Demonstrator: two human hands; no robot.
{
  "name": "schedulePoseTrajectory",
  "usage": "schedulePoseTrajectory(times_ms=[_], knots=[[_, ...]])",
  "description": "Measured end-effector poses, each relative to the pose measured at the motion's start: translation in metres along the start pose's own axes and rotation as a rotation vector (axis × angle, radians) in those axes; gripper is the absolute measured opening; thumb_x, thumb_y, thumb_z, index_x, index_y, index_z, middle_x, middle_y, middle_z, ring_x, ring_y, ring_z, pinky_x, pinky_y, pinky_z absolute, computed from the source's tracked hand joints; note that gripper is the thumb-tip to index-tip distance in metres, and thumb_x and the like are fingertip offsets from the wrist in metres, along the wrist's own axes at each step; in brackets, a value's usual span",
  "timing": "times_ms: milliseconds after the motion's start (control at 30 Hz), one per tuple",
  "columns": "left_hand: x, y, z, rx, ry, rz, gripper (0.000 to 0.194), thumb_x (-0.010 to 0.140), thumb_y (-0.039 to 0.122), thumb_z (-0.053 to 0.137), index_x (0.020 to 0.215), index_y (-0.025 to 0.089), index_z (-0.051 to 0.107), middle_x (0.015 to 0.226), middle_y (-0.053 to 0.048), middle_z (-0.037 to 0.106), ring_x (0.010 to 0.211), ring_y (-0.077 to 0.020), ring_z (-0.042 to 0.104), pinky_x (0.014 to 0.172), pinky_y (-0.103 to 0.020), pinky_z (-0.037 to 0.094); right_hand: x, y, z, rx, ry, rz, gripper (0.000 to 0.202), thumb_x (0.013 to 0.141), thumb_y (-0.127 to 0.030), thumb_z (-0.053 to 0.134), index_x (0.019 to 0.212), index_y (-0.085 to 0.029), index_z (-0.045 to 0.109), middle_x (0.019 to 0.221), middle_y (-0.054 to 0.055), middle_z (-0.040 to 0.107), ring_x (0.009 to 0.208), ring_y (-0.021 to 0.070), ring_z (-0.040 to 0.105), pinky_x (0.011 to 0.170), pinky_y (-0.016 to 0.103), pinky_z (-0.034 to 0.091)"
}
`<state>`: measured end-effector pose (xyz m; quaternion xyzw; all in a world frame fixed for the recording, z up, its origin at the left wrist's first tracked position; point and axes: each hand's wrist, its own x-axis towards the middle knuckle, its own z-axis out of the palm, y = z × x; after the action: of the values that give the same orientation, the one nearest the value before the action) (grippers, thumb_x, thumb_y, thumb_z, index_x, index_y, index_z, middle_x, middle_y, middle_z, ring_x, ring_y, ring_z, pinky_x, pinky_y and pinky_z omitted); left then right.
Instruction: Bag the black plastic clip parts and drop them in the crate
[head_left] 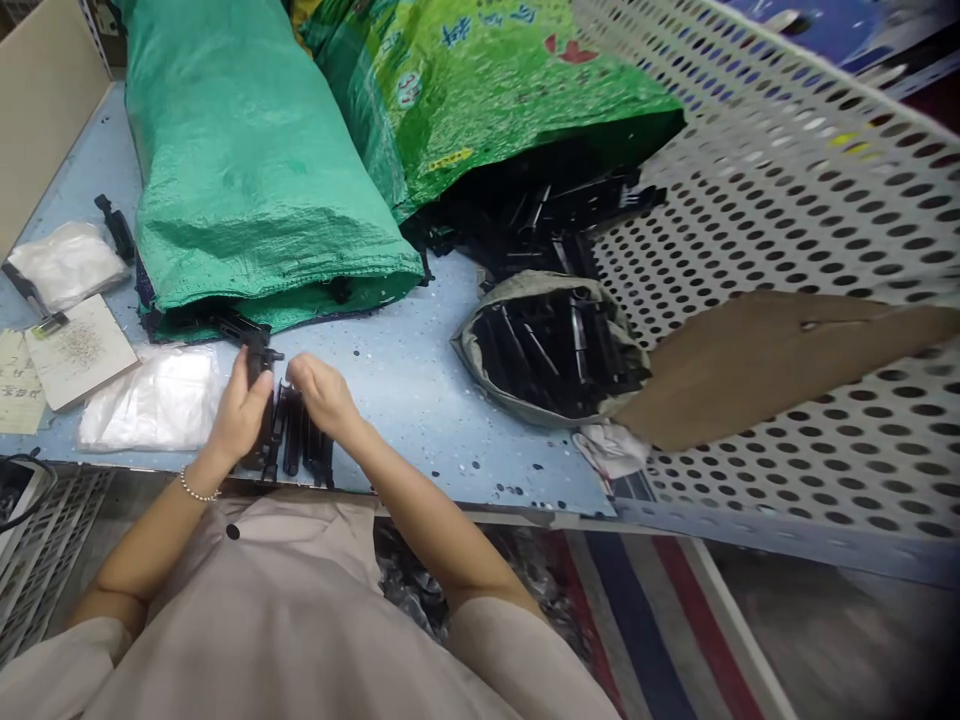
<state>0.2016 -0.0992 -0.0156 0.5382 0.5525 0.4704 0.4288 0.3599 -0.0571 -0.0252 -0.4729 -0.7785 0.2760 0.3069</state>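
Observation:
My left hand (241, 408) grips a long black plastic part (261, 362) held upright near the front edge of the pale blue table (405, 370). My right hand (321, 392) is closed over the top of a row of similar black parts (300, 445) standing side by side between both hands. A pearl bracelet (196, 491) sits on my left wrist.
A green woven sack (247, 170) and a printed green sack (480, 90) spilling black parts lie behind. A grey bag (551, 350) holds more parts. Clear plastic bags (150, 400), a notebook (79, 350), a perforated white panel (787, 200) and a cardboard sheet (765, 355) surround them.

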Motion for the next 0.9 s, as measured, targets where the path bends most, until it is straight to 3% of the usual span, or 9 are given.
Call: schedulePoseTrajectory(times_ms=[133,267,333,433,533,633,733,833,900], knots=[[0.012,0.003,-0.014,0.011,0.084,0.023,0.053,0.099,0.047,0.045,0.145,0.022,0.044,0.152,-0.008,0.047,0.143,-0.0247,0.039,0.122,-0.040,0.025,-0.038,-0.009,0.024,-0.202,-0.123,-0.352,0.049,0.101,-0.056,0.032,0.088,-0.019,0.062,0.080,0.009,0.061,0.078,0.0218,0.054,0.071,0.034,0.040],[0.013,0.003,-0.032,0.216,0.087,0.032,0.051,0.099,0.048,0.041,0.143,0.021,0.045,0.142,-0.011,0.056,0.132,-0.0271,0.052,0.111,-0.040,0.039,-0.043,-0.010,0.035,-0.219,-0.220,-0.352,0.045,0.103,-0.050,0.033,0.086,-0.019,0.061,0.078,0.007,0.062,0.073,0.0193,0.054,0.067,0.031,0.038],[0.011,-0.001,-0.044,0.534,0.048,-0.033,0.051,0.099,0.049,0.038,0.136,0.018,0.052,0.123,-0.014,0.067,0.118,-0.0314,0.062,0.100,-0.044,0.046,-0.025,-0.006,0.033,-0.204,-0.266,-0.282,0.044,0.104,-0.048,0.031,0.087,-0.021,0.061,0.079,0.005,0.063,0.074,0.0183,0.055,0.066,0.029,0.038],[0.004,-0.012,-0.052,1.028,-0.046,-0.209,0.051,0.099,0.049,0.034,0.114,0.011,0.065,0.090,-0.019,0.073,0.094,-0.0369,0.070,0.085,-0.046,0.049,0.023,0.004,0.033,-0.274,-0.124,-0.085,0.035,0.105,-0.042,0.034,0.103,-0.021,0.062,0.098,0.009,0.064,0.093,0.0220,0.056,0.077,0.031,0.042],[-0.006,-0.027,-0.041,1.161,-0.133,-0.292,0.050,0.100,0.045,0.032,0.113,0.010,0.065,0.083,-0.019,0.072,0.085,-0.0344,0.071,0.078,-0.043,0.050,0.077,0.019,0.042,-0.363,-0.066,0.098,0.032,0.102,-0.031,0.042,0.126,-0.016,0.056,0.123,0.018,0.057,0.113,0.0291,0.049,0.092,0.039,0.042],[-0.011,-0.043,-0.029,1.005,-0.135,-0.201,0.047,0.101,0.045,0.032,0.112,0.016,0.067,0.091,-0.016,0.072,0.091,-0.0294,0.070,0.083,-0.040,0.051,0.108,0.033,0.050,-0.337,-0.212,0.168,0.032,0.097,-0.019,0.048,0.126,-0.010,0.057,0.129,0.021,0.053,0.117,0.0299,0.046,0.100,0.043,0.039],[-0.004,-0.052,-0.029,0.650,0.009,-0.055,0.046,0.097,0.053,0.042,0.111,0.019,0.069,0.107,-0.015,0.068,0.109,-0.0285,0.064,0.099,-0.042,0.047,0.104,0.040,0.043,-0.272,-0.250,0.176,0.026,0.095,-0.018,0.048,0.114,-0.010,0.063,0.117,0.018,0.059,0.110,0.0258,0.051,0.098,0.041,0.042],[0.014,-0.047,-0.031,0.055,0.109,-0.088,0.060,0.091,0.064,0.048,0.129,0.019,0.058,0.123,-0.016,0.064,0.117,-0.0275,0.061,0.103,-0.045,0.046,0.066,0.035,0.028,0.219,-0.363,0.227,0.029,0.098,-0.033,0.044,0.106,-0.014,0.064,0.096,0.009,0.065,0.087,0.0193,0.058,0.078,0.033,0.050],[0.023,-0.034,-0.027,-0.358,0.029,-0.152,0.068,0.091,0.069,0.042,0.138,0.021,0.049,0.127,-0.015,0.063,0.115,-0.0269,0.063,0.100,-0.046,0.050,0.033,0.025,0.019,0.670,-0.526,0.273,0.039,0.098,-0.049,0.042,0.105,-0.016,0.062,0.090,0.008,0.066,0.074,0.0161,0.059,0.063,0.029,0.049]])
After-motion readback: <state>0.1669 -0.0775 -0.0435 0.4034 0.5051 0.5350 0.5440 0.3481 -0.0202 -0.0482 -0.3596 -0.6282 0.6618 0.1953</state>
